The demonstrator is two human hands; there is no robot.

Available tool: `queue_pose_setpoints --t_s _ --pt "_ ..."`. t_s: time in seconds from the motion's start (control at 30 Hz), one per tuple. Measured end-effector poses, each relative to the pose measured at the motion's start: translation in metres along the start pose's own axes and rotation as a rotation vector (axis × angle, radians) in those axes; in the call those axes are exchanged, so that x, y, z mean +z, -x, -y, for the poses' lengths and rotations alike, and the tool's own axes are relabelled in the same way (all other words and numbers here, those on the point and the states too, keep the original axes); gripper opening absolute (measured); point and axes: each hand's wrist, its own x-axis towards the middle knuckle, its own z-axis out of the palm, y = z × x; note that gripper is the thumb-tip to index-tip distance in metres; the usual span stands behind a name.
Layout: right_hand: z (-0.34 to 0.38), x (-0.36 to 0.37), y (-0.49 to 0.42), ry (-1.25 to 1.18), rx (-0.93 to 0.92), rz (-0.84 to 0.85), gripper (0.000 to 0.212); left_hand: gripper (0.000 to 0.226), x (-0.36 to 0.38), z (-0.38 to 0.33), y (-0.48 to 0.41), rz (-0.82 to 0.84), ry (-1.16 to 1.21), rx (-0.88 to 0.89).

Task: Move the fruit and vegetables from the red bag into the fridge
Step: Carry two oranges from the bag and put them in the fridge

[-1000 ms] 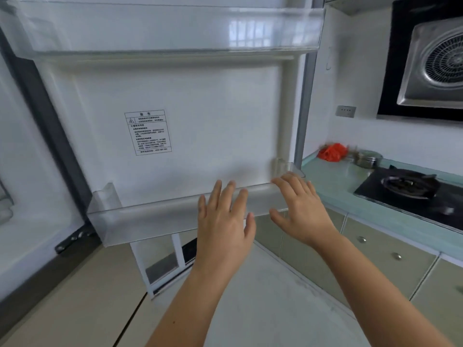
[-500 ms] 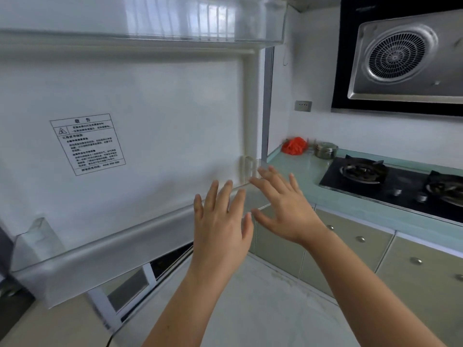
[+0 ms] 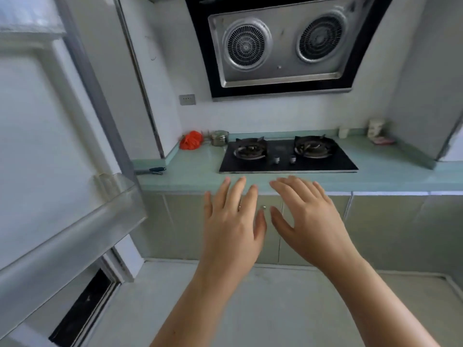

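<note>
Hovering left hand (image 3: 231, 221) and right hand (image 3: 307, 216), fingers spread, holding nothing | red bag (image 3: 191, 140) at counter's (image 3: 190, 171) back-left corner | fridge door (image 3: 50, 151) ajar

The red bag (image 3: 191, 140) looks like thin crinkled plastic, the pot (image 3: 219, 138) beside it shiny metal. The hob (image 3: 325, 164) is glossy black glass, the hood panel (image 3: 281, 33) dull brushed metal, the worktop (image 3: 190, 172) smooth with a soft sheen, the fridge door shelf (image 3: 75, 226) cloudy clear plastic
</note>
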Motion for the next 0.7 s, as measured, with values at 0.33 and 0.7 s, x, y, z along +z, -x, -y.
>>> queue_pose_setpoints --t_s 0.33,0.7 --pt "-0.170 -0.127 0.094 0.344 0.397 -0.052 0.044 0.039 0.096 -0.212 -0.050 0.092 0.392 0.261" --pt "-0.274 -0.270 0.231 0.649 0.784 -0.142 0.044 0.041 0.126 -0.448 -0.048 0.178 0.743 0.562"
